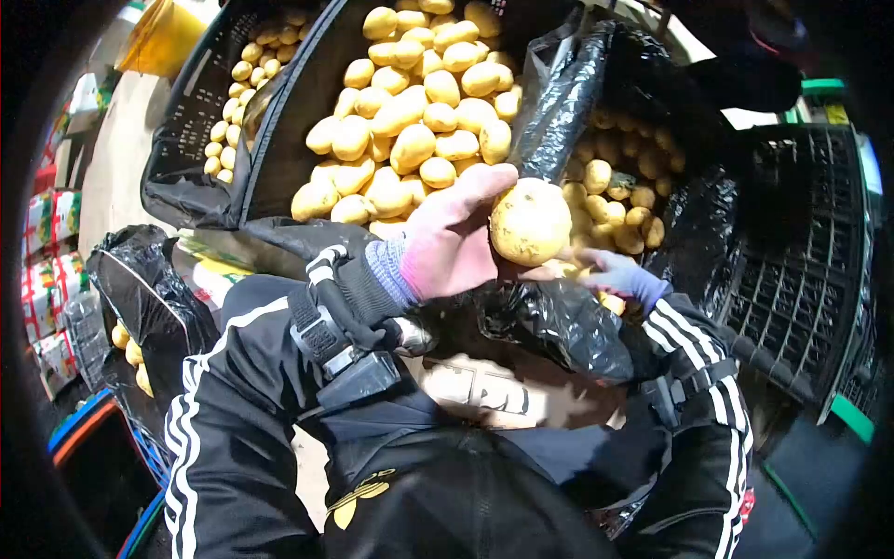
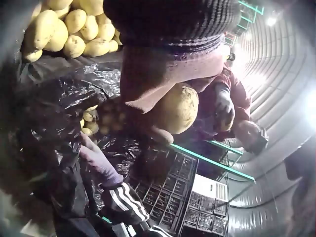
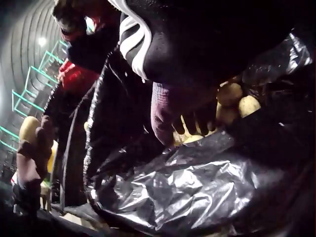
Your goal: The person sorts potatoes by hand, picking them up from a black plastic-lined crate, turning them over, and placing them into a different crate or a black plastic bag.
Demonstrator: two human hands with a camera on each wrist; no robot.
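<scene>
My left hand [image 1: 452, 240], in a pink glove, grips a large potato [image 1: 531, 222] between thumb and fingers, above the bags. The left wrist view shows the same potato [image 2: 180, 108] in the gloved hand [image 2: 165, 74]. My right hand [image 1: 615, 277], also gloved, is lower and to the right, by the opening of a black plastic bag [image 1: 568, 326]. In the right wrist view the fingers of my right hand [image 3: 170, 111] point down, loosely spread, at potatoes [image 3: 192, 138] beyond the shiny plastic [image 3: 197, 187]; whether they touch them is hard to tell.
A large heap of potatoes [image 1: 410, 112] fills a black-lined crate at the top. Another crate [image 1: 177, 154] stands left of it, smaller potatoes [image 1: 629, 205] lie right. Black crates [image 1: 792, 279] stand at the far right. Another person [image 2: 237, 98] is nearby in the left wrist view.
</scene>
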